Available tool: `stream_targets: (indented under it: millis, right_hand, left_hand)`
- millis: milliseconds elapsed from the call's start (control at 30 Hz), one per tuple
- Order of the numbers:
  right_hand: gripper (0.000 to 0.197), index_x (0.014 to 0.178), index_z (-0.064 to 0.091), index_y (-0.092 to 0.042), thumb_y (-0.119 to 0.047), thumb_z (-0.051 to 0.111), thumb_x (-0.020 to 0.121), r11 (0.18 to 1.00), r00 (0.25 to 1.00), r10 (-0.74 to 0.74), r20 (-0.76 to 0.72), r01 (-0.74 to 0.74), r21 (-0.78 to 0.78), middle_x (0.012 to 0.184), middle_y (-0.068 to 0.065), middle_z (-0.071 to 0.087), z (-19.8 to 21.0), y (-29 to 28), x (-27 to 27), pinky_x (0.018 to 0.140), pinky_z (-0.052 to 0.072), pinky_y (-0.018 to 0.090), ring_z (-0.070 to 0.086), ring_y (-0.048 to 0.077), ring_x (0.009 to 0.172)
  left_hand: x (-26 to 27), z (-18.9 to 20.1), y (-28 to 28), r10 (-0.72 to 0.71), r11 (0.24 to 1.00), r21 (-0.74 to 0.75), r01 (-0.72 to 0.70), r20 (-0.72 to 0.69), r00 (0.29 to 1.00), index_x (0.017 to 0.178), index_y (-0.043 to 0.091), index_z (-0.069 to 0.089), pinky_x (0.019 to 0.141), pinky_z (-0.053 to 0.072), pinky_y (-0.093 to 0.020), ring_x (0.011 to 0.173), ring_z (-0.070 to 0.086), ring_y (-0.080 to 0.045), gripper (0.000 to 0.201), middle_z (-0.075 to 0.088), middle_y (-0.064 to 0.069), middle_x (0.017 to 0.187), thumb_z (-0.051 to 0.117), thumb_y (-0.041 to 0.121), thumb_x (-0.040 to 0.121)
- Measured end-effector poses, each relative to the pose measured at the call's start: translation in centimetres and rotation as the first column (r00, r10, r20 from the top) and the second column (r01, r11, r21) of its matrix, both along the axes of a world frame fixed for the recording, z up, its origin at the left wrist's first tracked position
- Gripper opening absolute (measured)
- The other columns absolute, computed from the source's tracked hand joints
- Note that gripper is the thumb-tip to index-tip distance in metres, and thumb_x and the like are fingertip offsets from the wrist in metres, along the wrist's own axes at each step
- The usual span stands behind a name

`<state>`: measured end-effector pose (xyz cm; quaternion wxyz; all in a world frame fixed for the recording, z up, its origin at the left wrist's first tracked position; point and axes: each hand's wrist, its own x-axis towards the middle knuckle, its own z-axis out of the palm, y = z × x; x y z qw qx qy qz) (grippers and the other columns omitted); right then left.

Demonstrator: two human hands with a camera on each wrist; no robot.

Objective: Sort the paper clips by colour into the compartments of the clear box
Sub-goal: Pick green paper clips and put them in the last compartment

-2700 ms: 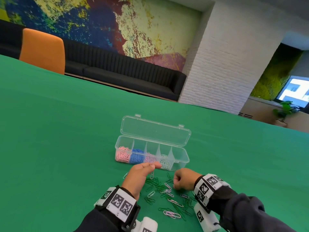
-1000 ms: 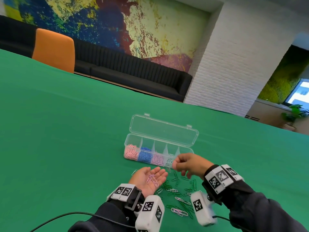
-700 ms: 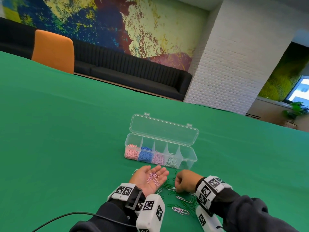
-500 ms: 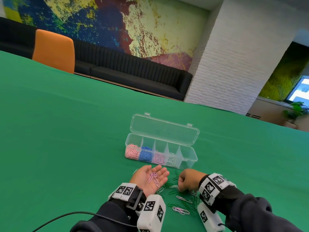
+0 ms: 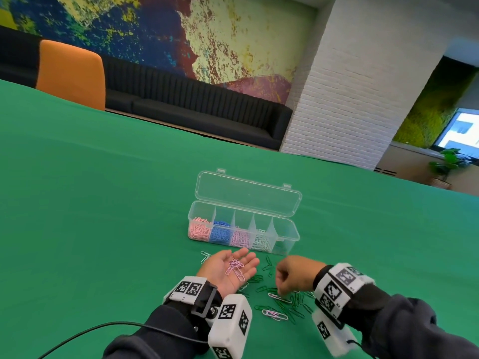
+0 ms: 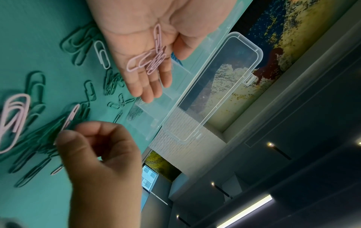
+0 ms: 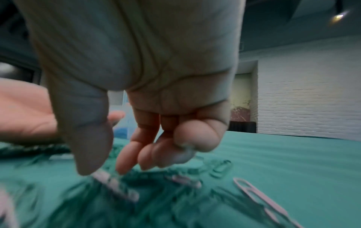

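1. Nearest the camera, on the green cloth surface (image 5: 103,229), lies the loose heap of dark green and lilac wire paper clips (image 5: 282,304).
2. The right hand (image 5: 294,273) hovers directly over that heap, thumb and forefinger nearly closed on one lilac clip (image 6: 71,115) whose long axis points toward the box; whether it is gripped I cannot tell.
3. Left of the heap, the left hand (image 5: 230,270) lies palm up, fingers spread, cradling lilac clips (image 5: 235,266).
4. Beyond the heap stands the clear plastic compartment box (image 5: 287,230), lid open.

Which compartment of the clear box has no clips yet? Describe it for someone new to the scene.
On the green table stands an open clear plastic compartment box. Its rightmost compartment is the only empty one; the other four hold pink, blue, lilac and white clips.
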<state>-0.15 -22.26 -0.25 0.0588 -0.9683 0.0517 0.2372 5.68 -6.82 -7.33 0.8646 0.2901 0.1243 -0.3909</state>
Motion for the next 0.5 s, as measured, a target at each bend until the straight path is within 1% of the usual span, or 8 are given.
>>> stream_targets:
  millis: [33,100,167,267,367,433,500]
  right_hand:
    - [0.018,0.073,0.051,-0.022,-0.015,0.061,0.086,0.999,1.000,0.008,-0.022,-0.009,-0.045,0.090,-0.003,0.059,-0.6,0.0,-0.3,0.078,0.047,0.021,0.054,0.012,0.083]
    - [0.023,0.069,0.046,-0.023,-0.013,0.058,0.085,0.994,1.000,0.021,-0.022,-0.023,-0.106,0.089,-0.002,0.057,-1.4,-0.1,-0.8,0.076,0.045,0.022,0.052,0.014,0.083]
    - [0.025,0.066,0.044,-0.023,-0.011,0.055,0.085,0.993,1.000,0.014,-0.009,-0.015,-0.113,0.085,-0.002,0.056,-1.7,-0.2,-0.8,0.075,0.045,0.023,0.051,0.015,0.082]
    - [0.026,0.065,0.043,-0.023,-0.010,0.052,0.087,0.994,1.000,0.007,0.005,-0.007,-0.108,0.074,-0.006,0.050,-1.8,-0.5,-0.7,0.075,0.043,0.022,0.050,0.016,0.082]
    - [0.024,0.068,0.044,-0.023,-0.014,0.053,0.089,0.997,1.000,-0.001,0.013,0.002,-0.075,0.083,-0.003,0.053,-1.7,-1.0,-0.6,0.078,0.047,0.021,0.051,0.014,0.083]
    - [0.022,0.070,0.047,-0.023,-0.017,0.055,0.089,1.000,0.999,-0.022,0.034,0.022,-0.012,0.083,-0.005,0.055,-1.5,-1.3,-0.6,0.070,0.045,0.015,0.052,0.011,0.080]
    - [0.020,0.072,0.049,-0.023,-0.018,0.056,0.090,0.995,0.995,-0.047,0.089,0.040,0.086,0.077,-0.008,0.055,-0.7,-1.5,-0.6,0.061,0.042,0.011,0.052,0.005,0.070]
  left_hand:
    - [0.0,0.0,0.0,0.000,1.000,0.007,0.000,0.009,1.000,0.092,-0.003,0.059,0.063,0.054,-0.034,0.063,0.070,-0.030,0.045,0.069,-0.020,0.076,0.023,0.023,0.102]
    - [-0.1,-0.1,0.0,0.001,1.000,0.020,-0.001,0.027,1.000,0.093,-0.002,0.059,0.067,0.052,-0.035,0.063,0.070,-0.029,0.043,0.069,-0.019,0.076,0.024,0.022,0.102]
    - [-0.2,0.0,0.0,-0.001,1.000,0.026,0.000,0.042,0.999,0.093,-0.001,0.059,0.066,0.053,-0.034,0.064,0.070,-0.029,0.041,0.069,-0.019,0.077,0.025,0.020,0.101]
    - [-0.2,-0.1,0.0,0.004,1.000,0.024,-0.005,0.048,0.999,0.092,-0.002,0.060,0.073,0.049,-0.039,0.064,0.069,-0.030,0.041,0.069,-0.020,0.078,0.027,0.020,0.101]
    - [-0.2,0.0,0.0,0.003,1.000,0.022,-0.004,0.049,0.999,0.092,-0.003,0.060,0.075,0.047,-0.040,0.064,0.069,-0.030,0.041,0.068,-0.020,0.079,0.028,0.021,0.101]
    - [-0.2,0.0,0.0,-0.003,1.000,0.030,0.002,0.048,0.999,0.091,-0.003,0.060,0.075,0.047,-0.040,0.065,0.069,-0.030,0.040,0.068,-0.021,0.079,0.029,0.021,0.100]
    - [-0.2,0.0,0.0,-0.014,0.999,0.043,0.012,0.049,0.999,0.090,-0.003,0.060,0.074,0.047,-0.040,0.068,0.068,-0.031,0.040,0.069,-0.020,0.078,0.029,0.022,0.100]
